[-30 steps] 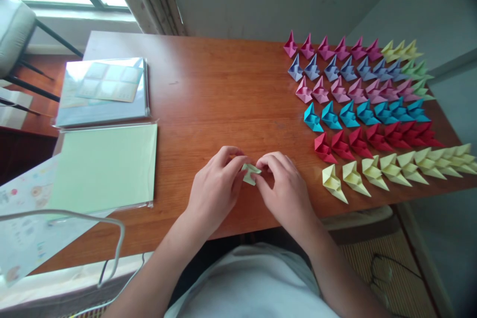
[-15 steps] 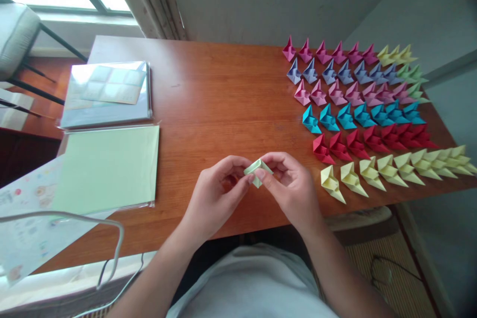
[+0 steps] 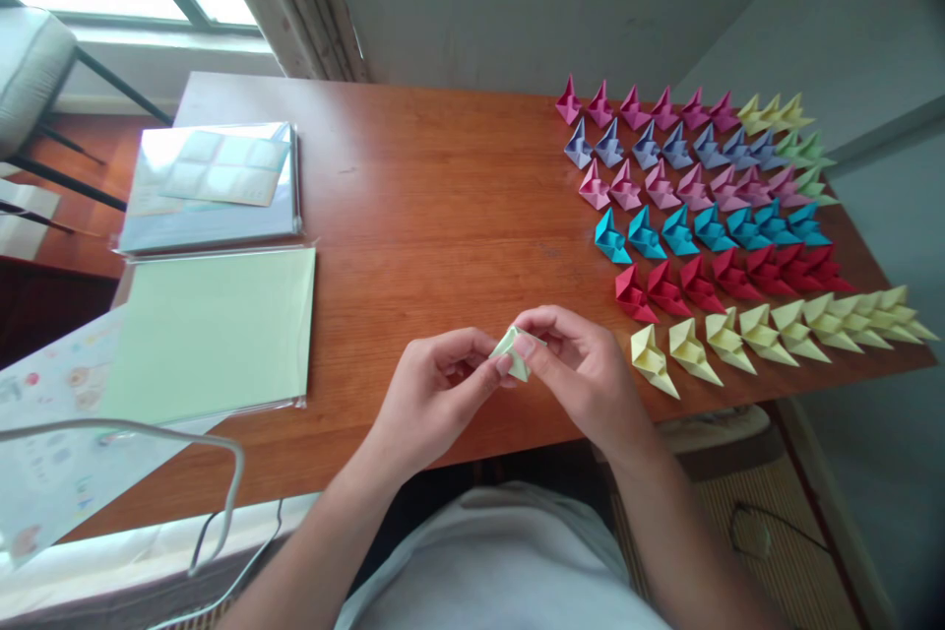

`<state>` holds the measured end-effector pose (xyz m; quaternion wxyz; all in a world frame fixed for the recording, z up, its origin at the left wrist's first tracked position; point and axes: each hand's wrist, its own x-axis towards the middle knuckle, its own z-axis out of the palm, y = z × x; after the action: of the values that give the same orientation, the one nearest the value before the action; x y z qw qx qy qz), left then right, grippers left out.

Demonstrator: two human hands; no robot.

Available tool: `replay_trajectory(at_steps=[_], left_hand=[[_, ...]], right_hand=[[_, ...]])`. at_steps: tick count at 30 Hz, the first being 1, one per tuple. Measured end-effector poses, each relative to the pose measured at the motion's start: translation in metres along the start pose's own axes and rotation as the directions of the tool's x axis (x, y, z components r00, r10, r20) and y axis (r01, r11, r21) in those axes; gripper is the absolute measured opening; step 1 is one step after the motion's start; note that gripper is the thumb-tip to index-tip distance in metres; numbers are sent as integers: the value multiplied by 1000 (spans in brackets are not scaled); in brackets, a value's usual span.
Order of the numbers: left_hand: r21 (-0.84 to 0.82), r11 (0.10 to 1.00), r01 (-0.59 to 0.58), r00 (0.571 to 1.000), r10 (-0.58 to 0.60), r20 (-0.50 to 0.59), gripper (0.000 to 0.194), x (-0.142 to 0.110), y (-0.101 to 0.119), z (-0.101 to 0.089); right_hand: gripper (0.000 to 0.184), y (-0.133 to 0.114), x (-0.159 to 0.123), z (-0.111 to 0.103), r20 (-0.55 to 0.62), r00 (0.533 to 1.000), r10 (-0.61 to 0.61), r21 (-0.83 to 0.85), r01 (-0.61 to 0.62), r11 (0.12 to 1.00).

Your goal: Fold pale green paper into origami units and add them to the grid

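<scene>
A small pale green folded paper (image 3: 520, 369) is held between both hands over the front part of the table. My left hand (image 3: 443, 379) pinches its left side with thumb and forefinger. My right hand (image 3: 580, 364) grips the right side, the thumb lying across the front and partly hiding the folds. To the right of my hands, folded paper boats with pointed ends stand in rows. The nearest row is pale yellow (image 3: 650, 362), then come red (image 3: 632, 293), blue (image 3: 610, 236), pink (image 3: 594, 185), lilac (image 3: 579, 146) and magenta (image 3: 568, 103).
A pack of light green paper (image 3: 214, 335) lies at the left of the wooden table (image 3: 428, 187). Behind it rests a wrapped pack (image 3: 214, 221) with a clear sheet (image 3: 228, 167) on top. A white cable (image 3: 234, 472) curves at the lower left. A padded chair (image 3: 33, 69) stands beyond.
Both hands have turned the pale green paper and raised it slightly, with its folded face showing more. The right thumb has slid over its front. The view has shifted a little.
</scene>
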<state>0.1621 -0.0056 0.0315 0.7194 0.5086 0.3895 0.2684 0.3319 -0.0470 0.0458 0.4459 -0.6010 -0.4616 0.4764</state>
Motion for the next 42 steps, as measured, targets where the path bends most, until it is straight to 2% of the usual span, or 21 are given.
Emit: replay_trajectory(at_steps=[7, 12, 19, 23, 29, 33, 37, 39, 42], left_hand=[[-29, 999, -23, 1000, 23, 6, 19, -2, 0, 4], [-18, 1000, -6, 1000, 6, 13, 21, -2, 0, 5], [2, 1000, -1, 999, 1, -40, 23, -3, -2, 4], [-19, 1000, 8, 998, -9, -62, 23, -3, -2, 5], [-28, 999, 21, 1000, -22, -12, 24, -3, -2, 6], [-27, 999, 19, 1000, -20, -19, 24, -3, -2, 4], [9, 1000, -1, 998, 1, -66, 25, -3, -3, 4], [19, 1000, -14, 995, 16, -95, 26, -3, -4, 5], [4, 1000, -25, 993, 26, -114, 25, -3, -7, 7]], right_hand=[[8, 8, 3, 0, 53, 998, -18, 87, 13, 996], [11, 8, 5, 0, 56, 998, -39, 63, 35, 997], [13, 5, 6, -4, 111, 994, 8, 163, -26, 986], [16, 6, 5, -2, 84, 996, -33, 95, 25, 995], [17, 9, 7, 1, 71, 992, -106, -38, 108, 993], [18, 9, 8, 1, 63, 996, -64, 42, 62, 997], [20, 8, 8, 0, 106, 994, 4, 153, -20, 988], [23, 8, 7, -1, 125, 992, 18, 148, -36, 988], [21, 9, 5, -1, 139, 990, 2, 55, -9, 998]])
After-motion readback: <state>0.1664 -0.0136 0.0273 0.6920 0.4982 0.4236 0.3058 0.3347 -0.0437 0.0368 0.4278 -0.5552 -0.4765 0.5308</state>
